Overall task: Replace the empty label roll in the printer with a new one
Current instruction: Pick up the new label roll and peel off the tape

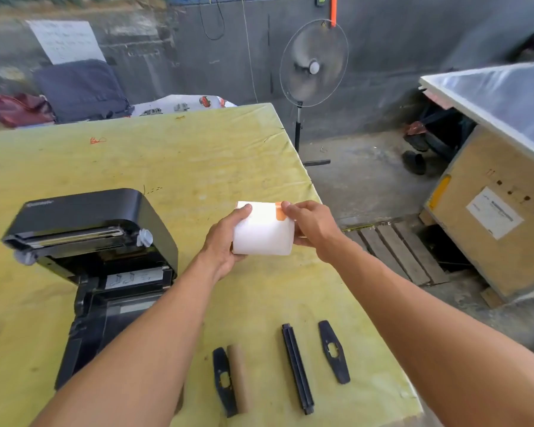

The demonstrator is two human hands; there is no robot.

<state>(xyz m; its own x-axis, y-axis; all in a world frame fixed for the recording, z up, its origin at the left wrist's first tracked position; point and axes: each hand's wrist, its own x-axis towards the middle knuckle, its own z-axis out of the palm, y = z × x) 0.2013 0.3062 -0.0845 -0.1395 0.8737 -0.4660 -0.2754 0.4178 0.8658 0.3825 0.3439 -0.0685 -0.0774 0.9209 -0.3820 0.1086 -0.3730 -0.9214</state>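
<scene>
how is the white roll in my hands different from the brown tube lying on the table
The white label roll is fat and full; the brown cardboard core is thin and bare. The roll is held in both hands above the table; the core lies by a black side guide. Both are cylinders.

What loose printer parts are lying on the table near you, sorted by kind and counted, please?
Black flat roll guides: 2
Black spindle bar: 1
Empty cardboard core: 1
Total: 4
The new white label roll is not lying on the table but held in the left hand and right hand.
</scene>
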